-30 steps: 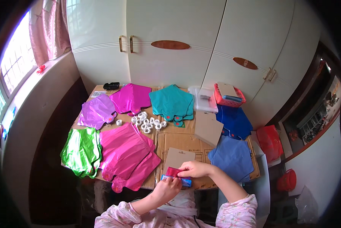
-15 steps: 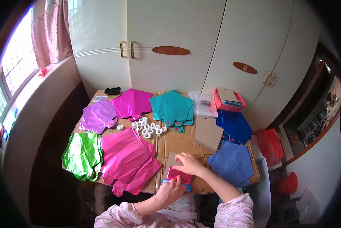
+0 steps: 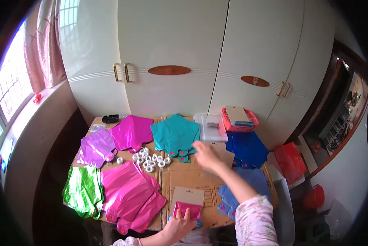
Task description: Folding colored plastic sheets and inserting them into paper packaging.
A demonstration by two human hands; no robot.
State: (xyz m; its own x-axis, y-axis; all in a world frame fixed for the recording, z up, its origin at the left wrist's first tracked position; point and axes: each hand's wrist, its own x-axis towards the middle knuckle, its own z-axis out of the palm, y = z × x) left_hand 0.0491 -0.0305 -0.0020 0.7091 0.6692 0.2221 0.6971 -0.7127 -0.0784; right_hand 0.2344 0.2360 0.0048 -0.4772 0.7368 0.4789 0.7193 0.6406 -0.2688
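My left hand (image 3: 179,227) holds a folded pink foil balloon (image 3: 194,210) against a beige card (image 3: 189,194) at the table's near edge. Two of its fingers press on the foil, and a bit of blue foil shows beneath at both sides. My right hand (image 3: 209,158) is stretched out over the middle of the table, smeared by motion. Its fingertips are at the right edge of the flat teal foil balloons (image 3: 175,133); whether they grip anything is unclear. Under that hand lies a larger beige card (image 3: 225,153), partly covered.
Around the cardboard-topped table (image 3: 180,178) lie flat pink balloons (image 3: 128,194), green (image 3: 82,190), lilac (image 3: 94,149), magenta (image 3: 131,132), dark blue (image 3: 247,149) and grey-blue ones (image 3: 253,182). Several small white rolls (image 3: 149,159), clear bags (image 3: 210,128) and a red basket (image 3: 251,124) stand among them.
My right hand has left the card and folded foil and reached forward to the teal balloons. My left hand stays on the pink foil. The view has tilted up a little.
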